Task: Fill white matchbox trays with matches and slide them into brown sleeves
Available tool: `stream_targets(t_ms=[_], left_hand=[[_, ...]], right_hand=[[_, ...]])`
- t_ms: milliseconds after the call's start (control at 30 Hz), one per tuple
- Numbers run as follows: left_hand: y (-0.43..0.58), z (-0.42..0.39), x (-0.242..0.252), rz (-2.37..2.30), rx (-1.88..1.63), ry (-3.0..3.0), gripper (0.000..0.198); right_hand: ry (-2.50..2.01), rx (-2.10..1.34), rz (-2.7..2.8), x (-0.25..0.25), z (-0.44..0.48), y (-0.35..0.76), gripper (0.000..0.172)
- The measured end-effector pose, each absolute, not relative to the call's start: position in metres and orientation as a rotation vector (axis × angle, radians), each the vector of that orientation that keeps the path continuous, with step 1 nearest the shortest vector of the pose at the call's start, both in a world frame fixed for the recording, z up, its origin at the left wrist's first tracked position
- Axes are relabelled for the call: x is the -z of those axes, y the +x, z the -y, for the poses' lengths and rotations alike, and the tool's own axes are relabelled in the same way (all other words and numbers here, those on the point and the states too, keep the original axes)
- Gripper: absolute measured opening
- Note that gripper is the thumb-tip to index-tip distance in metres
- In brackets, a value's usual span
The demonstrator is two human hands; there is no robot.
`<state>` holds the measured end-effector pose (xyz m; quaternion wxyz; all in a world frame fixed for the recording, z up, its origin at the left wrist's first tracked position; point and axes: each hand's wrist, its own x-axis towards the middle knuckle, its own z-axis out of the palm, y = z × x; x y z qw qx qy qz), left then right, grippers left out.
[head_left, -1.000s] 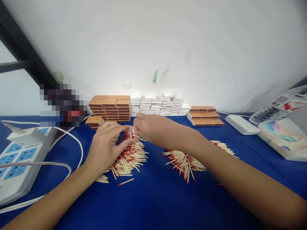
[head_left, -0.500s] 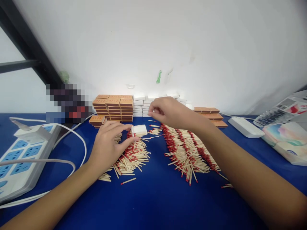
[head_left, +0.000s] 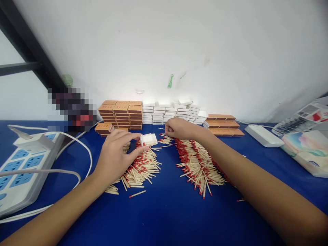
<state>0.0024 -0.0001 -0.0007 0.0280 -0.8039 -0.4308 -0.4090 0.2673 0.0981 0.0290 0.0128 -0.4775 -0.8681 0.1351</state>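
My left hand (head_left: 116, 155) pinches a small white matchbox tray (head_left: 149, 139) between thumb and forefinger, above a left heap of red-tipped matches (head_left: 143, 167). A few matches lie inside the tray. My right hand (head_left: 179, 128) is lowered at a small cluster of matches (head_left: 167, 139), its fingers curled together. Whatever is between those fingertips is hidden. Below the right wrist spreads a larger heap of matches (head_left: 197, 160). One loose match (head_left: 137, 194) rests on the blue tabletop nearer to me.
Along the wall stand stacked orange matchboxes (head_left: 120, 116), stacked white trays (head_left: 164, 114) and more orange boxes (head_left: 222, 124). A power strip (head_left: 28, 167) with white cables lies at left. A white adapter (head_left: 263, 135), tissue pack (head_left: 307, 152) and plastic bottle (head_left: 294, 119) are at right.
My right hand has come down and slightly right, from above the tray's right side to the small match cluster. My left hand and the tray stay in place.
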Motion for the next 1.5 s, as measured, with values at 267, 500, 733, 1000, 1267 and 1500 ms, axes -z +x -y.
stream_targets(t_ms=[267, 500, 733, 1000, 1267, 1500], left_hand=[[0.001, -0.001, 0.000, 1.339, 1.266, -2.482, 0.033], [0.001, -0.001, 0.003, 1.323, 1.225, -2.510, 0.034], [0.002, 0.001, 0.002, 1.306, 1.215, -2.517, 0.036], [0.002, 0.000, 0.001, 1.281, 1.239, -2.512, 0.036], [0.001, 0.001, 0.001, 1.368, 1.243, -2.469, 0.034], [0.002, -0.002, 0.002, 1.343, 1.257, -2.467, 0.035]], right_hand=[[-1.468, -0.358, 2.727, -0.035, -0.096, 0.268, 0.015], [-1.391, -0.296, 2.714, -0.069, -0.067, 0.258, 0.009], [-1.229, 0.007, 2.897, -0.085, -0.022, 0.225, 0.015], [-1.036, 0.091, 2.905, -0.073, -0.026, 0.219, 0.019], [-1.420, -0.188, 2.710, -0.071, -0.061, 0.253, 0.015], [-1.521, -0.336, 2.766, -0.047, -0.084, 0.264, 0.009]])
